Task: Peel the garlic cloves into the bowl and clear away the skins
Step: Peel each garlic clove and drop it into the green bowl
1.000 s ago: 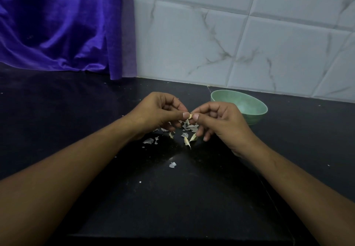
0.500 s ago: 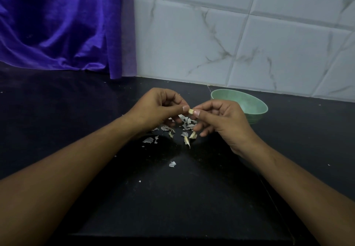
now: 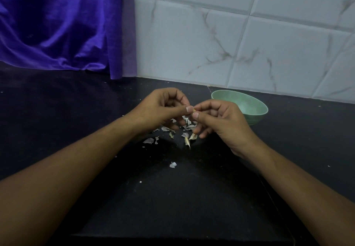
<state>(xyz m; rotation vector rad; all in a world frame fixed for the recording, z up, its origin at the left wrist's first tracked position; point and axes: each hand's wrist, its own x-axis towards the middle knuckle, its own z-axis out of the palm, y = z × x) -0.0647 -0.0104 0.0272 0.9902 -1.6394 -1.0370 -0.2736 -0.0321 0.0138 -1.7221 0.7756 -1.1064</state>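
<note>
Head view, nearest first: two bare forearms reach forward over the dark tabletop [image 3: 76, 111]. Between them lies a stray flake [image 3: 173, 164] of skin, apart from the rest. Farther on are two pale pointed pieces [image 3: 187, 142], which look like cloves not yet peeled, though they are too small to be sure. Just beyond them the skins [image 3: 186, 124] lie scattered in a loose heap under the hands.

Above that heap the left hand [image 3: 159, 109] and right hand [image 3: 221, 123] meet. Each grip is a tight pinch of thumb and forefinger on the same small garlic clove [image 3: 194, 110], the other fingers curled in. Only a sliver of the clove shows between the nails, so how much skin it has left cannot be told.

Behind the right hand stands the green bowl [image 3: 258, 120], near the tiled wall [image 3: 230, 44]; its bottom is hidden, so what it holds cannot be seen. A purple curtain [image 3: 57, 25] hangs far left.

By my reading the peeling is well along but unfinished. This clove has yet to go into the bowl, the pointed pieces wait, and none of the skins has been cleared.
</note>
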